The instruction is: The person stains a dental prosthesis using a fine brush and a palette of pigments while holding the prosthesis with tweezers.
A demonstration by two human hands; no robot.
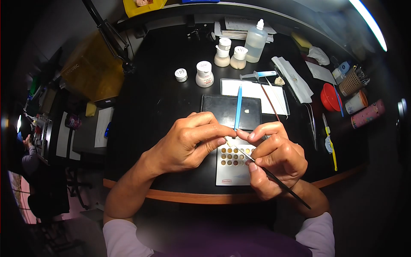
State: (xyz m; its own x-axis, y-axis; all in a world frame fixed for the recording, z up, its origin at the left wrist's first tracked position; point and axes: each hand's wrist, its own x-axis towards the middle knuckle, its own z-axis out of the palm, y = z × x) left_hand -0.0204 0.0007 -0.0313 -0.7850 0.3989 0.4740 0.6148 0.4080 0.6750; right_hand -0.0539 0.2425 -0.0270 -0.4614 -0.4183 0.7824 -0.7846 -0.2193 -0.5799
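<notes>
Between the fingertips of my left hand (195, 139) is a small whitish piece (230, 141), partly hidden by the fingers. My right hand (276, 158) grips a thin brush (280, 183) with a dark handle, its tip pointing up and left at the piece. Both hands nearly touch at the fingertips. Below them lies a palette (231, 173) with rows of small coloured wells, partly covered by my right hand. A blue stick-like tool (238, 105) lies just beyond my fingers, across a black case (214, 105) with a small white piece (246, 111) on it.
White-capped jars (204, 77) and a clear bottle (255, 45) stand at the back. A syringe (259, 74) and red-handled brush (269, 100) lie by a white pad (231, 87). Right are tweezers (314, 128), a yellow tool (333, 152) and a red bowl (330, 97). Another person (29, 150) is far left.
</notes>
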